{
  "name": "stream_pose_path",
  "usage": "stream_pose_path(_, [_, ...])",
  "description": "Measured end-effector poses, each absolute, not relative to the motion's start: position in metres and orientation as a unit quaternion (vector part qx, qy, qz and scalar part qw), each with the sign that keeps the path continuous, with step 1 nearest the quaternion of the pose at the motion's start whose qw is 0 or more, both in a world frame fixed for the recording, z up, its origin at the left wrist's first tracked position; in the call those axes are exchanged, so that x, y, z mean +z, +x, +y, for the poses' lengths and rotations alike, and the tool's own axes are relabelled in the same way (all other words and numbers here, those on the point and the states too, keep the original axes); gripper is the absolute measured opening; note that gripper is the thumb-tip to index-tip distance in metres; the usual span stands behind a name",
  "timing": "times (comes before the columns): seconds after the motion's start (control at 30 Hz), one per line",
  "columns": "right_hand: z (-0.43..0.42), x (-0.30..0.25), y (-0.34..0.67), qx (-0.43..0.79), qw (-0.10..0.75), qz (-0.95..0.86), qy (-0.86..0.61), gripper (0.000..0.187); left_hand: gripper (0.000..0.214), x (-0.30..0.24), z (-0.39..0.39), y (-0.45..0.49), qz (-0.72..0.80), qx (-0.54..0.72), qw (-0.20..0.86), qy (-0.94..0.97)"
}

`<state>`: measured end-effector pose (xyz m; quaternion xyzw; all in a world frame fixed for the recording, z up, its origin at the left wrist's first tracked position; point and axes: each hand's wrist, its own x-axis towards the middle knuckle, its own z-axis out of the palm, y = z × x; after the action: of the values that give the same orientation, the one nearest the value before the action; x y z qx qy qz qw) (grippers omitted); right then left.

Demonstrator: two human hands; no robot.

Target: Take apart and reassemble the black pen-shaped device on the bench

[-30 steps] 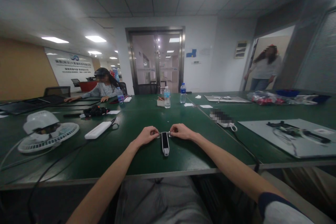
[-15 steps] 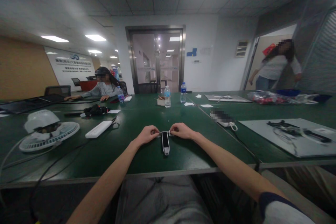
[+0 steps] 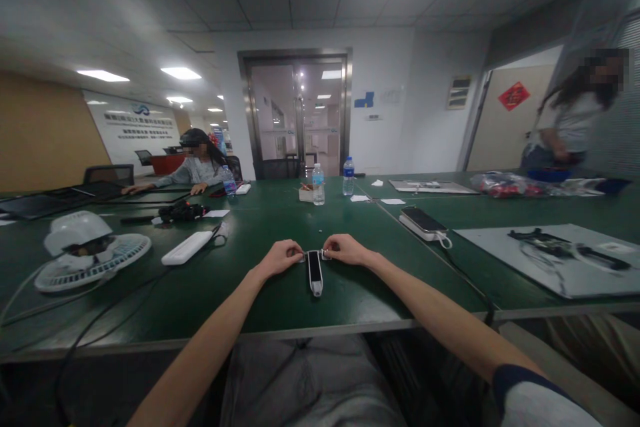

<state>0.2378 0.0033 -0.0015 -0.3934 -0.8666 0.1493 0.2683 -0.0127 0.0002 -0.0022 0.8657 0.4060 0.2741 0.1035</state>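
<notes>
so, the slim black-and-white device (image 3: 315, 272) lies flat on the green table (image 3: 273, 313), between my hands, narrow end toward me. my left hand (image 3: 283, 257) seems to pinch a small pale part (image 3: 301, 258) by its far left corner; my right hand (image 3: 346, 249) the same with a matching part (image 3: 325, 255), far right. fingertips nearly together on both. progress: device looks whole; whether the parts are joined to it or loose, can't tell. room: white box (image 3: 187, 248) well off left, phone (image 3: 424, 219) well off right, bottle (image 3: 319, 185) beyond; least slack toward the near edge.
</notes>
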Motion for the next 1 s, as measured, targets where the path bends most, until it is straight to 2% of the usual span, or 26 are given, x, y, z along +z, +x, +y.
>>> stream_pose_path(0.27, [0.0040, 0.0000, 0.2377, 0.120, 0.255, -0.876, -0.391, 0.019, 0.022, 0.0005, -0.0023, -0.0124, 0.412, 0.270, 0.106, 0.864])
stream_pose_path(0.67, [0.0057, -0.0049, 0.2368, 0.162, 0.284, -0.855, -0.403, 0.018, 0.021, -0.0013, -0.0008, -0.0118, 0.412, 0.271, 0.099, 0.864])
stream_pose_path(1.0, [0.0031, -0.0011, 0.2368, 0.148, 0.256, -0.867, -0.400, 0.021, 0.021, 0.0026, -0.0047, -0.0122, 0.405, 0.270, 0.101, 0.868])
